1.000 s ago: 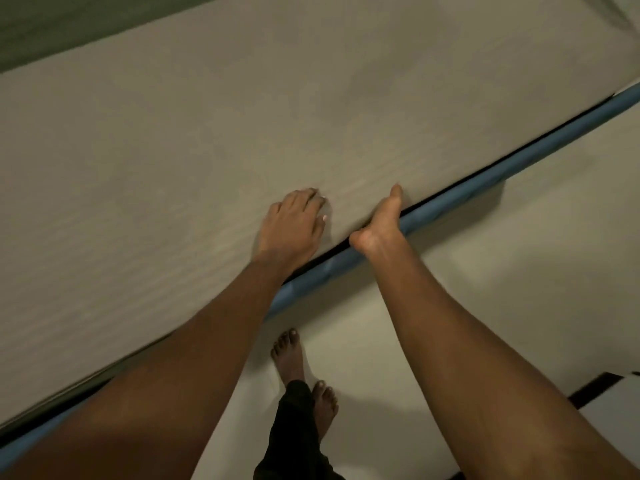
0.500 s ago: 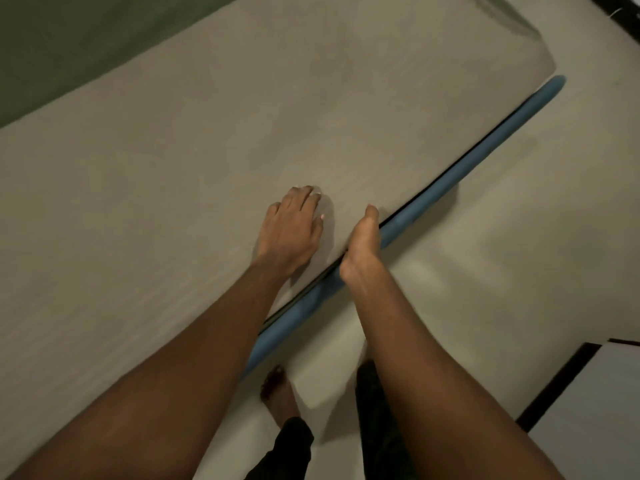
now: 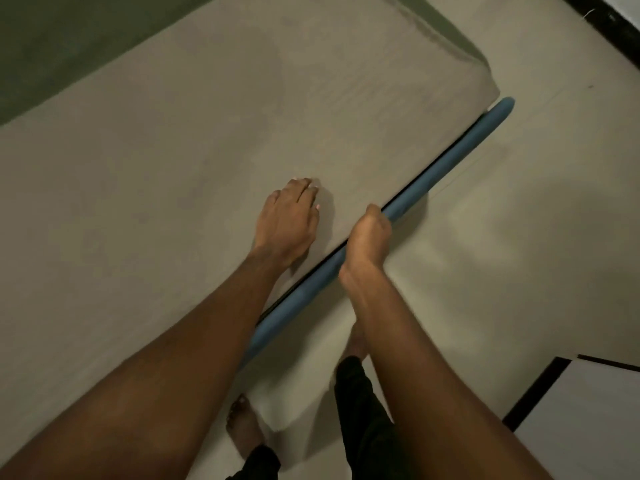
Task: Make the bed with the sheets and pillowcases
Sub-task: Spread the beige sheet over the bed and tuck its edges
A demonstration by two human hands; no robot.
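A beige sheet (image 3: pixel 214 140) covers the mattress, which fills the left and middle of the head view. Along its near side runs a blue bed rail (image 3: pixel 446 166). My left hand (image 3: pixel 287 221) lies flat on the sheet near that edge, fingers spread slightly. My right hand (image 3: pixel 369 239) is at the mattress edge, thumb up; its fingers are hidden under the sheet edge between mattress and rail. The far right corner of the mattress (image 3: pixel 485 84) has the sheet wrapped over it.
Pale floor (image 3: pixel 502 254) lies right of the bed. My bare feet (image 3: pixel 244 427) and dark trouser legs stand close to the rail. A white panel with a black edge (image 3: pixel 581 410) sits at lower right. A dark green surface (image 3: pixel 52 46) lies beyond the bed.
The view has swung right, bringing the mattress corner and rail end into sight. Both hands stay at the near edge; my feet have stepped sideways along the bed.
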